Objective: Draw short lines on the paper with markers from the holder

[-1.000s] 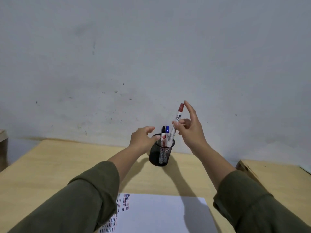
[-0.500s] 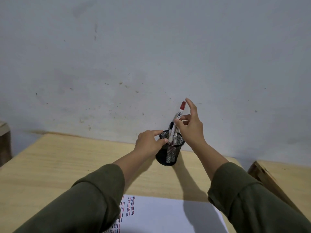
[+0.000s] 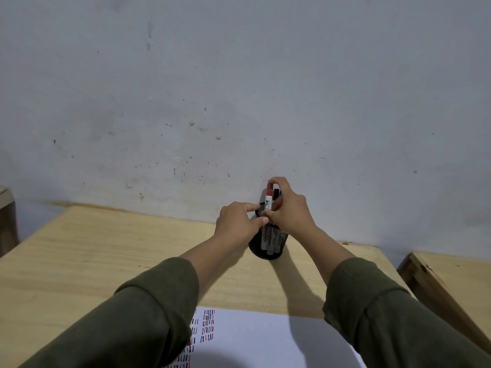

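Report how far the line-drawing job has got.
Done: rows of short red, blue and black lines fill the paper's left edge. In hand: the right hand has the red marker in the holder, steadied by the left hand. Left: most paper is blank.

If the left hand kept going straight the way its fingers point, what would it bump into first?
Most likely the black mesh holder: the left hand points right, its fingertips at the holder's rim. Just past that are the red-capped marker and the right hand. Depth is hard to judge.

The right hand [image 3: 289, 211] pinches a red-capped marker [image 3: 268, 200] upright in the black mesh holder [image 3: 271, 243]. The left hand [image 3: 236, 224] grips the holder's rim on the wooden table [image 3: 106, 251].
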Demonstrator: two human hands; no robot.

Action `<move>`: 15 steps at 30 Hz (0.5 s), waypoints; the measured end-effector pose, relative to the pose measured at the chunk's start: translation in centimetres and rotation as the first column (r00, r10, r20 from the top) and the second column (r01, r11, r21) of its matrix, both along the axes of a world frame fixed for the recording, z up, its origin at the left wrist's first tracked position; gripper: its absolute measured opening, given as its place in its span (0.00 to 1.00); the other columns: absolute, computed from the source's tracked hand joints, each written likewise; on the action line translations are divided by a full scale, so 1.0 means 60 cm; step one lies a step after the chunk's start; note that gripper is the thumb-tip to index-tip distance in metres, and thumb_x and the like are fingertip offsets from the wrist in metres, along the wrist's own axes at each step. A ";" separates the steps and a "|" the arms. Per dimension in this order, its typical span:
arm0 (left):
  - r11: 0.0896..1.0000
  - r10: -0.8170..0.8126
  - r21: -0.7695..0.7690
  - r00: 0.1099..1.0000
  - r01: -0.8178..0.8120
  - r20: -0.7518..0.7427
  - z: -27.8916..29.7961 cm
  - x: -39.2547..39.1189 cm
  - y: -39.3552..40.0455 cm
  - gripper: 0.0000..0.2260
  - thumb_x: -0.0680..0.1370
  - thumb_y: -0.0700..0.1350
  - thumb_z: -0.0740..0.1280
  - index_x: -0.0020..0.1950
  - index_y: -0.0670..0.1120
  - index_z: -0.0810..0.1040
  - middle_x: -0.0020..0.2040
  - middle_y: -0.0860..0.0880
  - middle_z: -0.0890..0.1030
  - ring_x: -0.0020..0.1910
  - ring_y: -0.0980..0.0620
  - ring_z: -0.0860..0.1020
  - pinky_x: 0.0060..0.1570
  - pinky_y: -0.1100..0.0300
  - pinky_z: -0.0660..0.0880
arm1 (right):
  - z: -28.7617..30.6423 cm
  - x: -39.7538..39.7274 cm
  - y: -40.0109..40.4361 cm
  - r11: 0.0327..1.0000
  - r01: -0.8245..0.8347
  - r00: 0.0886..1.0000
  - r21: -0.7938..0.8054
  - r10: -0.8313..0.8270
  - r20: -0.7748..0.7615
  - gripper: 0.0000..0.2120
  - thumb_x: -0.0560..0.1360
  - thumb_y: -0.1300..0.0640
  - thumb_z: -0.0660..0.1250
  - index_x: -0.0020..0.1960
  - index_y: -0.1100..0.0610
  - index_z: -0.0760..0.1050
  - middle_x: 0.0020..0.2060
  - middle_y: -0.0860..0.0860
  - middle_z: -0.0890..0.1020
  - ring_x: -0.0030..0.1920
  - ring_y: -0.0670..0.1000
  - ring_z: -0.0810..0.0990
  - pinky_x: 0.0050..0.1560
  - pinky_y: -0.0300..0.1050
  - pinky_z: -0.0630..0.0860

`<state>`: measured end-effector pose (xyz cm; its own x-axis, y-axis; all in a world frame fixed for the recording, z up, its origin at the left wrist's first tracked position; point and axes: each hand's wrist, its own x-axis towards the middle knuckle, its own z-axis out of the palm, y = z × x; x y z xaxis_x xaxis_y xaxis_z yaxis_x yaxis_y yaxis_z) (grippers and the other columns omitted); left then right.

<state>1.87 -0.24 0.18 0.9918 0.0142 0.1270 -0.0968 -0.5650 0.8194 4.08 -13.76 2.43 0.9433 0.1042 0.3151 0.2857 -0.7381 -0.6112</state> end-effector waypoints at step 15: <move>0.998 0.059 0.008 0.997 -0.060 0.040 -0.003 -0.011 -0.008 0.20 0.74 0.53 0.69 0.65 0.53 0.76 0.64 0.46 0.78 0.67 0.47 0.72 0.64 0.54 0.70 | 0.004 -0.013 -0.012 0.999 0.043 0.999 0.001 -0.043 -0.007 0.33 0.71 0.65 0.66 0.72 0.49 0.63 0.36 0.51 0.79 0.38 0.46 0.74 0.35 0.21 0.67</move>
